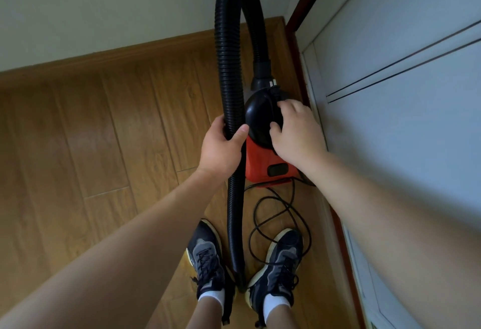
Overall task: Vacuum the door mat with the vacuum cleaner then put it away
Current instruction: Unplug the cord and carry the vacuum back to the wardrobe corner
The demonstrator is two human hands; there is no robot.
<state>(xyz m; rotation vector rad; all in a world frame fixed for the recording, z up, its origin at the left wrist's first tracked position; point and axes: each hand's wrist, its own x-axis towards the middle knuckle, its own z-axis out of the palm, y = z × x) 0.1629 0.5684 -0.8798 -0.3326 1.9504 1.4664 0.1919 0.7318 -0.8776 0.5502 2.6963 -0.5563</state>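
A small red and black vacuum cleaner (263,162) stands on the wooden floor close to the right wall. Its black ribbed hose (226,50) arches up from the top and comes down between my feet. My left hand (221,146) is closed around the hose at mid height. My right hand (296,130) rests on the black domed top of the vacuum, fingers curled over it by the handle. No door mat is in view.
The black power cord (276,214) lies in loose loops on the floor (78,146) by my right shoe (278,271). My left shoe (208,263) is beside the hose end. A white panelled door or cabinet (390,94) runs along the right; a wall with a wooden skirting stands ahead.
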